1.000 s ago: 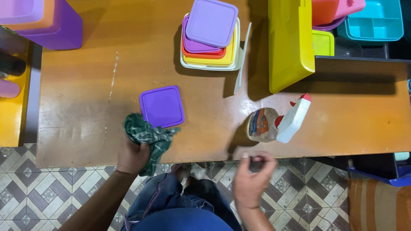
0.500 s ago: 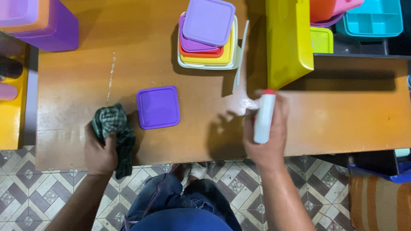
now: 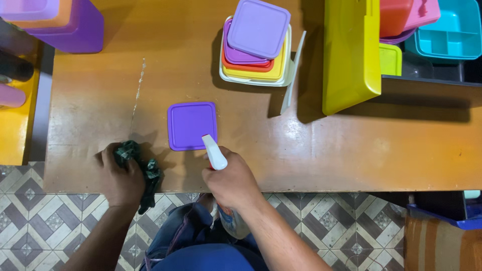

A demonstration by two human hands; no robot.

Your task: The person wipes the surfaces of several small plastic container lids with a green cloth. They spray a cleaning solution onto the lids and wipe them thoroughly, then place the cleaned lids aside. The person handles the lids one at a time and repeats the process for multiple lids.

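Head view: right hand (image 3: 232, 181) fingers wrapped on spray bottle (image 3: 217, 159), rigid, light, slick, best held at neck, nozzle at purple lid (image 3: 192, 126); left hand (image 3: 119, 175) fingers bunching soft green cloth (image 3: 136, 161) on worktop (image 3: 351, 145), lower left.

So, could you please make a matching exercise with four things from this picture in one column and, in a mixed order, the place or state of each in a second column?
Things:
1. green cloth
2. spray bottle
3. purple lid
4. stack of lids

Places or states:
A. lying flat and alone on the wooden table
B. bunched under the left hand
C. at the table's far edge
D. gripped by the right hand, nozzle towards the lid

Pairs: 1-B, 2-D, 3-A, 4-C
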